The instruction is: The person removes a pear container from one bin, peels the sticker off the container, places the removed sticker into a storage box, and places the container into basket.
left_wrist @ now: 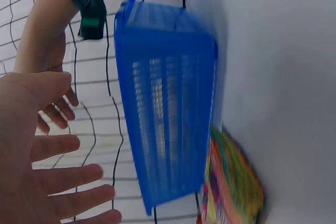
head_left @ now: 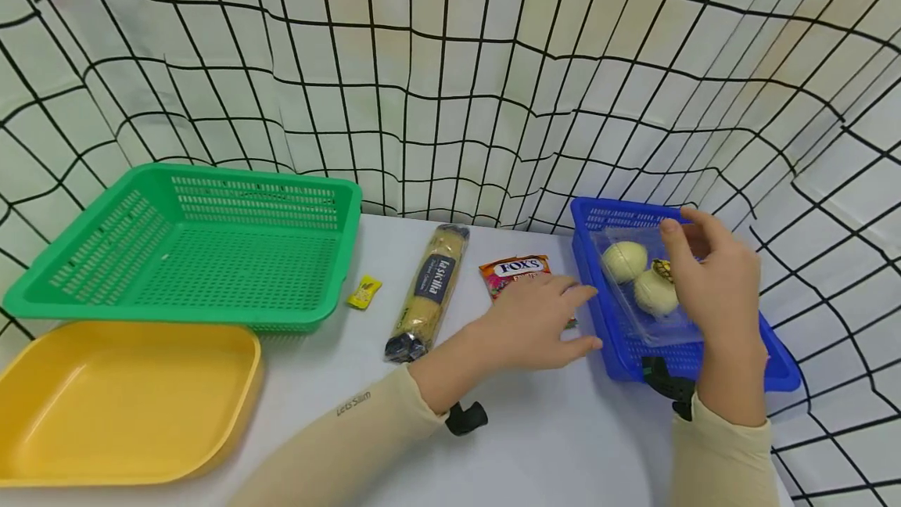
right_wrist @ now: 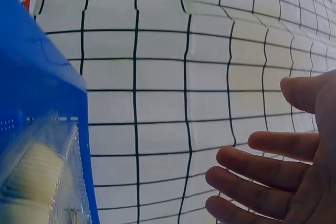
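My left hand [head_left: 538, 323] reaches over the table with its fingers spread, partly covering a red FOX'S candy bag [head_left: 517, 266]. Its fingertips point to the near side of a blue basket [head_left: 611, 358]. Inside the basket lies a clear plastic box [head_left: 633, 319] holding pale, round pieces [head_left: 624, 262], one with a small yellow and dark wrapper or label. Above the box hovers my right hand [head_left: 725, 288], fingers loosely bent and holding nothing. In the right wrist view, that hand [right_wrist: 278, 171] has its fingers apart, away from the box.
A pack of la sicilia pasta [head_left: 429, 288] lies left of the candy bag, and a small yellow packet [head_left: 364, 292] beside it. At the left stand a green basket [head_left: 253, 264] and a yellow tray [head_left: 134, 405]. Black-gridded white netting [head_left: 450, 61] surrounds the table.
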Demonstrator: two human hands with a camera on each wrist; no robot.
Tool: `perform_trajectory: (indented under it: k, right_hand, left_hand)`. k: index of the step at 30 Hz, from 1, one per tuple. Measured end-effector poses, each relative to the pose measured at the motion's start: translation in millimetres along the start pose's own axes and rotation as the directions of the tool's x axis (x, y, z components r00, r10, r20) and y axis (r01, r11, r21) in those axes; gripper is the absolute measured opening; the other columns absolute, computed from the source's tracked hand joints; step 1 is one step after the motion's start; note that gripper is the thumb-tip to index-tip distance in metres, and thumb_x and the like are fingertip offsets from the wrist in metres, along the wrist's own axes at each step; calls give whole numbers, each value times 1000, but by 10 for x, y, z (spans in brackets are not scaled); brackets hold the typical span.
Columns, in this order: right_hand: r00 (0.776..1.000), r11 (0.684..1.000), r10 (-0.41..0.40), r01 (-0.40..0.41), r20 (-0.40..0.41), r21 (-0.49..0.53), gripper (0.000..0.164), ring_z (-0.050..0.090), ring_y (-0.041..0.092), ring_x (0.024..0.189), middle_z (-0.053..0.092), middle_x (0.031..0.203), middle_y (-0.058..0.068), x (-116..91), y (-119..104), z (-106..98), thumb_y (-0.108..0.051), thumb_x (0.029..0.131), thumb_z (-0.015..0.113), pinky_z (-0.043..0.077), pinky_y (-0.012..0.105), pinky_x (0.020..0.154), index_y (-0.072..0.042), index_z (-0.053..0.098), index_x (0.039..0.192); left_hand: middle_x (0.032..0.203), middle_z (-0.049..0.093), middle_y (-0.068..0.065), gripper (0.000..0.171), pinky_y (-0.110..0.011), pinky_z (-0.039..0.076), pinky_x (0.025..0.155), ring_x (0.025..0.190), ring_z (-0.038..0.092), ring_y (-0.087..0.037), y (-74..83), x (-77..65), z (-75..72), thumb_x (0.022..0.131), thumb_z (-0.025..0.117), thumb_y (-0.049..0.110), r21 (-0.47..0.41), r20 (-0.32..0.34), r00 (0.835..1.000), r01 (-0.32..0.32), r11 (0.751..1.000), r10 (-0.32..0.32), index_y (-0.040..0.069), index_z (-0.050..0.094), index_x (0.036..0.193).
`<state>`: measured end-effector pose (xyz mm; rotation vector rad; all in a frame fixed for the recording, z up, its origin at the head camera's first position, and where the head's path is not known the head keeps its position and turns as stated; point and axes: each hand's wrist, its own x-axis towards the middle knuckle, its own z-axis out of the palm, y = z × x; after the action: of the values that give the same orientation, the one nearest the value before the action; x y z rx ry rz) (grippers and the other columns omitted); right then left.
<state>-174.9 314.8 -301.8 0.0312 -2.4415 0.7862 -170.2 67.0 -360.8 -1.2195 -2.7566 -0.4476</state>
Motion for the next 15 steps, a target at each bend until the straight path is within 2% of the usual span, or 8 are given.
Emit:
perform_trajectory:
  k: [2, 4, 8, 11, 15]
  right_hand:
    - [999, 999, 41, -41, -19, 6, 53, 69, 37, 112, 76, 125, 21, 11, 61, -34, -47, 112, 59, 46, 24, 87, -11, 66, 152]
    - [996, 997, 81, -81, -31, 8, 55, 69, 35, 117, 75, 129, 19, 28, 109, -70, -49, 112, 58, 51, 24, 95, -13, 65, 152]
    - [986, 990, 139, -138, -96, 24, 55, 68, 19, 118, 75, 134, 16, 69, 207, -115, -51, 111, 57, 55, 24, 103, -12, 68, 150]
    - [968, 980, 201, -198, -149, 33, 55, 65, 12, 114, 74, 137, 13, 102, 283, -138, -51, 112, 54, 52, 22, 100, -12, 68, 149]
    - [934, 952, 304, -303, -186, 34, 55, 62, 9, 112, 72, 140, 11, 139, 391, -180, -50, 112, 51, 46, 26, 94, -14, 67, 150]
  left_hand:
    - [165, 50, -6, 75, -44, 48, 120, 151, 49, -25, 99, 56, 73, 106, 54, 70, -6, -18, 1000, -25, 1000, 25, 22, 51, 163]
    - [166, 48, -9, 75, -44, 46, 121, 152, 47, -26, 192, 96, 144, 105, 54, 71, 5, -57, 996, -62, 998, 62, 22, 52, 162]
    - [167, 46, -9, 75, -41, 45, 122, 151, 45, -27, 349, 155, 274, 105, 54, 72, 34, -123, 986, -111, 993, 115, 22, 54, 160]
    - [168, 45, -6, 75, -41, 45, 122, 152, 43, -25, 435, 197, 349, 103, 55, 74, -14, -138, 985, -103, 995, 100, 24, 55, 159]
    - [168, 44, -4, 75, -42, 44, 123, 153, 42, -24, 504, 250, 438, 102, 57, 74, -98, -133, 990, -70, 993, 57, 25, 56, 159]
